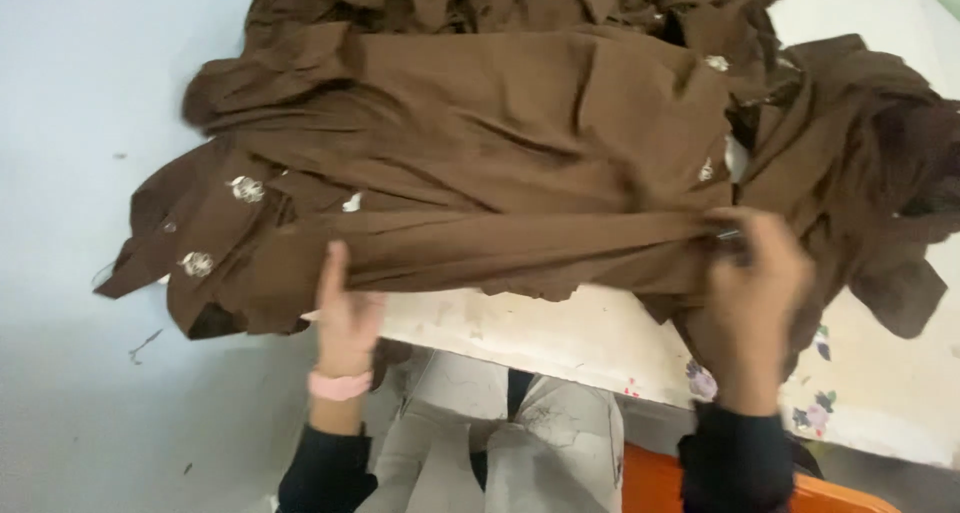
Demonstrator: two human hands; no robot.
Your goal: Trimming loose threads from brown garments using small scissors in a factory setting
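Note:
A large brown garment (500, 143) with small pale embroidered flowers lies heaped across a white table (560, 338). My left hand (345, 313) grips the garment's near edge on the left, thumb up over the cloth, with a pink band at the wrist. At the right, my right hand (755, 293) is closed on the same near edge, pinching a bunched fold where something small and metallic shows between the fingers. The cloth stretches taut between both hands. Both sleeves are dark.
The table's near edge carries a floral-printed cover (830, 403) at the right. Part of the garment hangs off the left side over a pale floor (80, 373). My light trousers (500, 433) and an orange seat (660, 483) show below.

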